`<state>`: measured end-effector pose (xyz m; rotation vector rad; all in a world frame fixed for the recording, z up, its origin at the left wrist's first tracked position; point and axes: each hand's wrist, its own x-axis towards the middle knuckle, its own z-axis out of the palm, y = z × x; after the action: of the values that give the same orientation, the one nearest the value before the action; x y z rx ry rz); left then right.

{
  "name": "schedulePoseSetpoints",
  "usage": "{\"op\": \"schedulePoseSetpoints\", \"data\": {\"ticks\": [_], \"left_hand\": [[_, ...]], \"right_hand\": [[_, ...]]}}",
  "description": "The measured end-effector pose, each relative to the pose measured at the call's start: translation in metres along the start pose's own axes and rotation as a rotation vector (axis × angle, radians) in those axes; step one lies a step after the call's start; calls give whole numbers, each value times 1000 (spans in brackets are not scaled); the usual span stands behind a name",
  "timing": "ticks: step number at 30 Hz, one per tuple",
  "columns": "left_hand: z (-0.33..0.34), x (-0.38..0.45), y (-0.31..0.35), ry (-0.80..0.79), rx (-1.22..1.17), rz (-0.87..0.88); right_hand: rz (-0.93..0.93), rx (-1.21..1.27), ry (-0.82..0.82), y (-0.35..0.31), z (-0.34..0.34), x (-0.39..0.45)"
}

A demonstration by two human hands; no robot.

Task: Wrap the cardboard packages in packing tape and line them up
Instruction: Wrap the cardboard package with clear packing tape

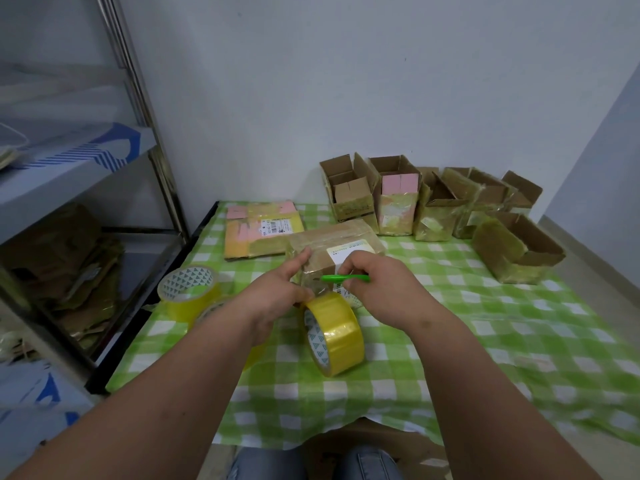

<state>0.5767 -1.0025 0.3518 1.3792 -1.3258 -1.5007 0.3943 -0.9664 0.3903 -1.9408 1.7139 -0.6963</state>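
A flat cardboard package (332, 242) with a white label lies on the green checked tablecloth (485, 323), partly covered in clear tape. My left hand (277, 296) holds the yellow tape roll (334, 336), which stands on edge just in front of the package, with the index finger stretched onto the package's left corner. A strip of tape runs from the roll up to the package. My right hand (377, 285) grips a green-handled cutter (343, 278) held across that strip at the package's near edge.
Two more yellow tape rolls (188, 291) sit at the left under my forearm. A flattened pink-labelled box (259, 230) lies behind them. Several open taped boxes (433, 202) stand along the wall, one more box (516, 251) at the right. A metal shelf (86, 202) stands left.
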Motion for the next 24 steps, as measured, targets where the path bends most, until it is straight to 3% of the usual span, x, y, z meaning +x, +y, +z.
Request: {"op": "schedulePoseSetpoints", "data": {"ticks": [14, 24], "left_hand": [[0, 0, -1, 6, -11, 8], [0, 3, -1, 30, 0, -3]], "right_hand": [[-102, -281, -19, -18, 6, 11], [-115, -263, -13, -12, 4, 11]]}}
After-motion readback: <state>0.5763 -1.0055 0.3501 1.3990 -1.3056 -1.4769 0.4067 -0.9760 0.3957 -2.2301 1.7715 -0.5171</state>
